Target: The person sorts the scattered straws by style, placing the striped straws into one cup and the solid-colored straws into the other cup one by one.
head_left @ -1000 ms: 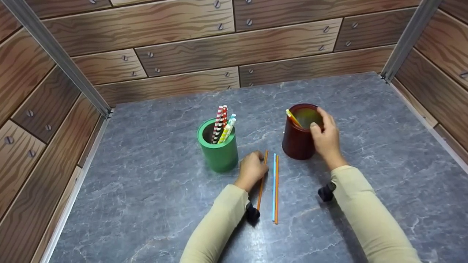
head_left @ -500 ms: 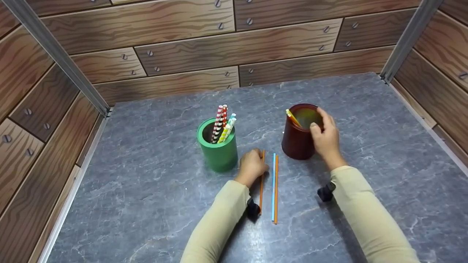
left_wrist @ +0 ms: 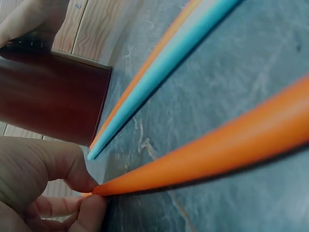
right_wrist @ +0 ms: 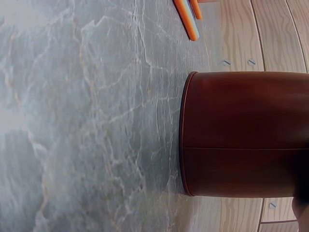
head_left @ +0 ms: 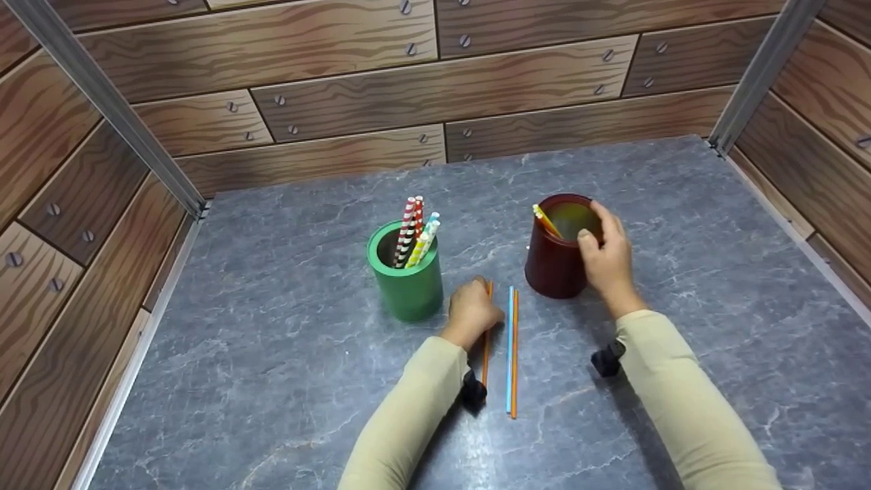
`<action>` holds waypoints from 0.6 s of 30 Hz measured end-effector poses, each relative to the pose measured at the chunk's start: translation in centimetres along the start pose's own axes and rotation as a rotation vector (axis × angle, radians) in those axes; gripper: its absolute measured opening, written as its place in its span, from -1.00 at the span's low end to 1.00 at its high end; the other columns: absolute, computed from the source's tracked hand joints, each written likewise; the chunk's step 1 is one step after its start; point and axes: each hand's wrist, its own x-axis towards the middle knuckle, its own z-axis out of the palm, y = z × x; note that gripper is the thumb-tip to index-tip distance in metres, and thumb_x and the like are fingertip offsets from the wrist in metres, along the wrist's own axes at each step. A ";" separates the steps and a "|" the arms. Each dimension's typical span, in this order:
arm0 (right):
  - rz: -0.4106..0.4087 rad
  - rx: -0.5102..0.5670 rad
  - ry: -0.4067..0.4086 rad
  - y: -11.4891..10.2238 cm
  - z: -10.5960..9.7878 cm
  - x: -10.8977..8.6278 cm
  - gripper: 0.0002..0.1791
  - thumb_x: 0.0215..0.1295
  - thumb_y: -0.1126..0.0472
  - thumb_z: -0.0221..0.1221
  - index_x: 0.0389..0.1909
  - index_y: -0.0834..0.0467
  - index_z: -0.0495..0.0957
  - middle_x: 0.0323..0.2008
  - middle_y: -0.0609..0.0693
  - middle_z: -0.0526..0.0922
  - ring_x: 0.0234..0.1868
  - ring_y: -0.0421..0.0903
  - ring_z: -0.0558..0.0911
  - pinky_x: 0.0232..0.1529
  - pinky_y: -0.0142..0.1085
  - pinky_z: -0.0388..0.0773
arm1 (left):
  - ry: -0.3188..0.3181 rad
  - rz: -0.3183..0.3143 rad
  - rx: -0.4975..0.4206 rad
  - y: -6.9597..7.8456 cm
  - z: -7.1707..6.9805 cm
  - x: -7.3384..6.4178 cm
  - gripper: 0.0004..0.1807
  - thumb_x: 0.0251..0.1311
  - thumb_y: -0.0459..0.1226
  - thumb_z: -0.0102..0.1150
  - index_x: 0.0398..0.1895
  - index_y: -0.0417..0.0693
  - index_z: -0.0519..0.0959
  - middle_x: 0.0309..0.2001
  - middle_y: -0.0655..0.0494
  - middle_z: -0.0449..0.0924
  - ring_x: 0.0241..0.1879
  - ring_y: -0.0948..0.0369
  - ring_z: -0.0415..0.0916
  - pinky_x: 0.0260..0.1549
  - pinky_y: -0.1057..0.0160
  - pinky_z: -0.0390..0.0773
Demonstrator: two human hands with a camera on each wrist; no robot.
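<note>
My left hand [head_left: 471,314] pinches an orange straw [left_wrist: 193,166] between thumb and fingertips, near its far end; the straw lies along the table or just above it. Just right of it, a blue straw [head_left: 510,354] and a second orange straw [head_left: 516,361] lie side by side. With my right hand [head_left: 609,257] I hold the rim of a dark red cylindrical cup [head_left: 552,269], thumb over the near edge and fingers at the far right side. The cup stands upright, and a few yellow and orange straws [head_left: 546,221] lean inside it.
Left of my left hand stands a green cup [head_left: 410,292] holding several striped and dotted paper straws [head_left: 407,231]. Everything rests on a grey marbled table [head_left: 272,354]. Wood-patterned panels [head_left: 354,95] wall the back and both sides.
The orange straw in my left hand has swung slightly, its far end shifting left to line up more with the pair. My left hand has moved slightly right. My right hand stays on the cup.
</note>
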 end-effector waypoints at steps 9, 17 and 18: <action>-0.009 0.006 0.007 0.0 0.1 -0.1 -0.42 0.07 0.34 -0.01 0.20 0.37 0.34 0.16 0.32 0.39 0.21 0.16 0.33 0.25 -0.04 0.19 | -0.147 -0.224 -0.337 -0.6 -0.5 0.7 -0.71 -0.20 -0.38 0.29 -0.38 -0.15 0.40 -0.51 0.04 0.49 -0.72 0.24 0.43 -0.67 0.34 0.49; -0.003 0.002 0.012 0.0 0.0 -0.1 -0.43 0.07 0.34 -0.02 0.19 0.35 0.34 0.14 0.31 0.40 0.18 0.13 0.35 0.20 -0.07 0.22 | -0.187 -0.362 -0.746 -1.3 -0.4 0.7 -0.78 -0.14 -0.48 0.10 -0.55 -0.07 0.29 -0.59 0.14 0.35 -0.75 0.30 0.34 -0.73 0.40 0.45; -0.003 0.004 0.012 0.0 0.0 -0.1 -0.43 0.07 0.34 -0.02 0.20 0.35 0.34 0.14 0.30 0.40 0.18 0.12 0.35 0.19 -0.08 0.22 | -0.189 -0.369 -0.782 -1.4 -0.4 0.6 -0.79 -0.14 -0.49 0.08 -0.57 -0.07 0.28 -0.60 0.14 0.35 -0.73 0.30 0.33 -0.73 0.40 0.44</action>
